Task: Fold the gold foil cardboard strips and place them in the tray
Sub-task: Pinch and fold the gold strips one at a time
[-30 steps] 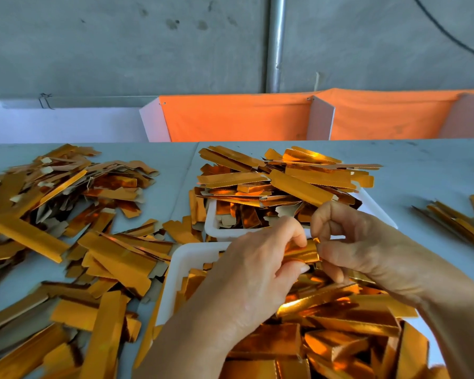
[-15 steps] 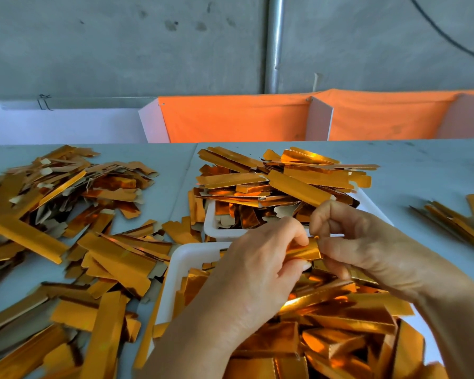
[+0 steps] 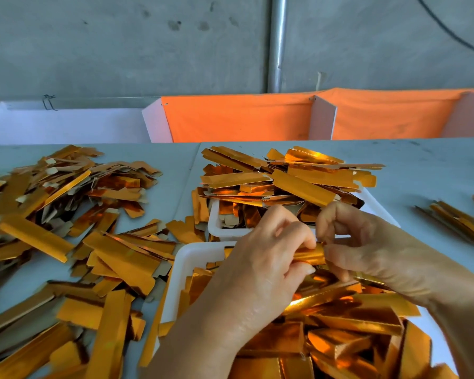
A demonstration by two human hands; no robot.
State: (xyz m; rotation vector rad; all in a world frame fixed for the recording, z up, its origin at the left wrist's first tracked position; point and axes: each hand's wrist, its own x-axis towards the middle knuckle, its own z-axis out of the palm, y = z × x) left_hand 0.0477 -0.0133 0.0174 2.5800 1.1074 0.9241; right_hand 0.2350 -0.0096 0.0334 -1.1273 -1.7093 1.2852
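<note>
Two-handed grip, left hand (image 3: pixel 266 258) and right hand (image 3: pixel 367 250) curled around foil strip (image 3: pixel 311 255)

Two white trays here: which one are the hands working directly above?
The near tray, closest to the camera. Both the left hand and right hand pinch a strip above it; the far tray lies beyond them.

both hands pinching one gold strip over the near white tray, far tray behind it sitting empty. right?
Not quite: the far tray is not empty; it is heaped with gold strips, as the head view shows. The rest stands: the left hand and right hand both pinch one gold strip over the near white tray.
</note>
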